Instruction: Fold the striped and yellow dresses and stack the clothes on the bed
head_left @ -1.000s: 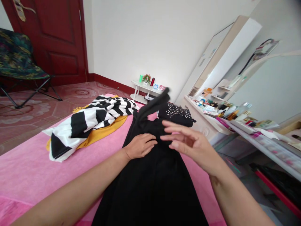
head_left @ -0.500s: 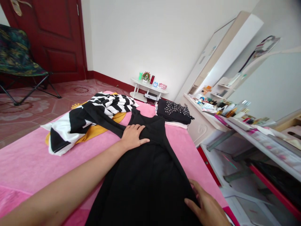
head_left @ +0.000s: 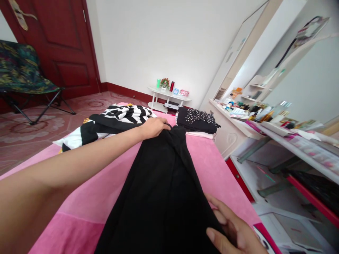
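A long black dress (head_left: 161,187) lies lengthwise on a pink bedcover (head_left: 100,183). My left hand (head_left: 155,127) reaches far forward and grips the dress's top edge. At the near end, my right hand (head_left: 233,233) pinches the dress's lower right side, fingers curled into the cloth. A black sleeve or strap of the dress trails left over a black-and-white striped garment (head_left: 116,118).
A folded black studded garment (head_left: 197,121) sits on pale cloth at the bed's far end. A white side table (head_left: 168,97) stands by the wall. A cluttered dressing table with mirror (head_left: 265,120) runs along the right. Folding chair (head_left: 23,74) and red door at left.
My left hand slid from the dress's waist up to its top edge. My right hand dropped from above the bodice to the lower right side and took hold of it.
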{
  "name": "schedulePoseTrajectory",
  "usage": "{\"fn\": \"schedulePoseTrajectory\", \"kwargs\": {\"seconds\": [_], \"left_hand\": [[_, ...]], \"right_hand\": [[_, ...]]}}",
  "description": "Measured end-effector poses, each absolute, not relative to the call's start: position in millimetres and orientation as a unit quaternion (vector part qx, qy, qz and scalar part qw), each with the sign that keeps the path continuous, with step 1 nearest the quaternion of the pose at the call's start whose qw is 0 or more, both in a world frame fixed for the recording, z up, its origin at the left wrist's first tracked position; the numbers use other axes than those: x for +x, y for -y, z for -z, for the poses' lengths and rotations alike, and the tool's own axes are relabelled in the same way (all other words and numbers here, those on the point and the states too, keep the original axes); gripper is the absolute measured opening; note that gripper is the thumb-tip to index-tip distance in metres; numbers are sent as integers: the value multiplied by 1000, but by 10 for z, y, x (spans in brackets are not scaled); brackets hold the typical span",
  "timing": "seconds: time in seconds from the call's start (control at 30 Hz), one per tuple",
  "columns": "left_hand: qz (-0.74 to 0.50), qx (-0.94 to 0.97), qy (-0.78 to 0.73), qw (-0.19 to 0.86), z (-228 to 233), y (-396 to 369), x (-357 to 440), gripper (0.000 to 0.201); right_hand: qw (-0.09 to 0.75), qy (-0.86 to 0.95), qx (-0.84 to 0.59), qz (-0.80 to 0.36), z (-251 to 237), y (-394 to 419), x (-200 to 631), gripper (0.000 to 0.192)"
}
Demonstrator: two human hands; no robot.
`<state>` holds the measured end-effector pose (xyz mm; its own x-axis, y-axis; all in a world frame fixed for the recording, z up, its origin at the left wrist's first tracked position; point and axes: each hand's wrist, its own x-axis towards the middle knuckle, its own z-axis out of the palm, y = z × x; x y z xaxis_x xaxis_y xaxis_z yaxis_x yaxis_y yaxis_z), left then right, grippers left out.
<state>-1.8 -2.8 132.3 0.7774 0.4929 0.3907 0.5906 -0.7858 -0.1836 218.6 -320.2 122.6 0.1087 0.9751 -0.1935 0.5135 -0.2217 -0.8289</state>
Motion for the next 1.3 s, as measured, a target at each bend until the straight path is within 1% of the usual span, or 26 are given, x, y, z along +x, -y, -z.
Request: {"fn": "schedulePoseTrajectory", "kwargs": {"seconds": [0.17,0.37,0.4,0.47,0.5,0.53,0.57,0.6,0.63,0.67,0.7,0.73,0.77,0.8,0.87,0.93,1.0,1.1,1.13,1.2,1.23,1.3], "left_hand": [[160,-922,306,173,-1593,-222,27,41],[165,-917,308,191,-1612,-368,-48,37],[162,-919,303,192,-1597,-377,-77,37],[152,-926,288,192,-1553,-386,-158,36],[147,-929,280,191,-1524,-389,-209,37],[140,-932,275,191,-1490,-390,-265,38],[132,-934,273,191,-1454,-391,-322,40],[119,-934,275,193,-1416,-390,-374,42],[102,-934,281,196,-1380,-384,-417,43],[82,-932,291,200,-1347,-371,-443,42],[61,-928,305,203,-1320,-348,-448,39],[46,-924,321,204,-1297,-314,-427,35],[45,-920,334,200,-1277,-267,-378,29],[59,-917,344,191,-1256,-209,-304,24],[111,-916,346,168,-1188,-71,-93,19],[151,-921,329,144,-1051,64,149,29],[168,-926,324,100,-834,162,360,38],[176,-902,393,31,-447,225,538,46],[180,-890,418,22,-335,232,563,47],[197,-873,445,17,-176,238,578,51],[206,-870,448,17,-132,240,576,52],[217,-866,450,13,-103,244,570,53]], "right_hand": [[313,529,-636,-467,-1105,3113,2017,75],[332,523,-559,-550,-904,3020,1709,83],[325,526,-547,-565,-879,3001,1650,86],[258,546,-515,-608,-853,2945,1561,88],[208,564,-490,-631,-856,2900,1539,83],[163,586,-466,-643,-870,2839,1535,74],[139,614,-452,-632,-891,2757,1549,61],[147,649,-456,-590,-912,2654,1578,49],[184,686,-480,-515,-926,2529,1617,41],[227,718,-513,-413,-924,2387,1658,38],[261,738,-545,-299,-900,2237,1695,38],[272,751,-567,-200,-851,2087,1722,43],[260,763,-577,-132,-779,1949,1736,51],[232,776,-579,-96,-690,1832,1735,58],[166,799,-571,-84,-496,1679,1706,63],[146,810,-561,-89,-346,1629,1683,63],[168,813,-549,-98,-289,1624,1714,60],[247,794,-539,-135,-370,1539,1871,40],[279,780,-543,-139,-422,1462,1936,37],[335,755,-550,-123,-518,1224,2049,37],[350,751,-549,-107,-548,1067,2090,38],[337,764,-544,-82,-548,700,2140,42]]}}
